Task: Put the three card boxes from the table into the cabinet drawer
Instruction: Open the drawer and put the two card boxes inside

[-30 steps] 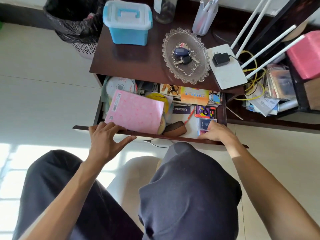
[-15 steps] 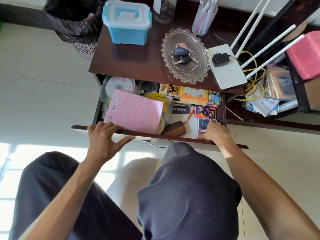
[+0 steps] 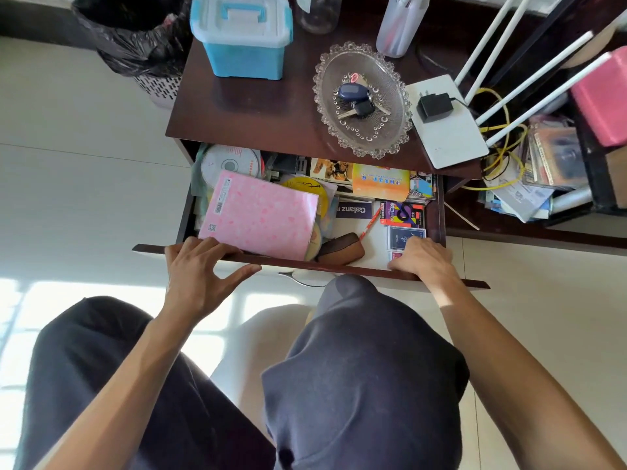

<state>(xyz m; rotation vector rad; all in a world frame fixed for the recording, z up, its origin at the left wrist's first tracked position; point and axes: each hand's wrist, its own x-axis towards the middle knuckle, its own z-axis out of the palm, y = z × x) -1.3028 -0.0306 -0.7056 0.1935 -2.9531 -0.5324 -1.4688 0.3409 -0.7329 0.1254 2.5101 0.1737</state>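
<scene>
Both hands rest open on the drawer (image 3: 437, 212) front: the left hand (image 3: 200, 269) grips nothing, and the right hand (image 3: 424, 259) lies flat over a red card box (image 3: 395, 256). If the drawer is shoved shut now, I'd guess those fingers get pinched, or the tilted pink notebook (image 3: 261, 215) jams under the counter (image 3: 258, 110).

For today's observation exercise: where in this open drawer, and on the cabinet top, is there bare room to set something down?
Drawer: a white patch between brown pouch and blue card box; elsewhere crowded. Cabinet top: bare wood between blue tub and glass dish.
</scene>
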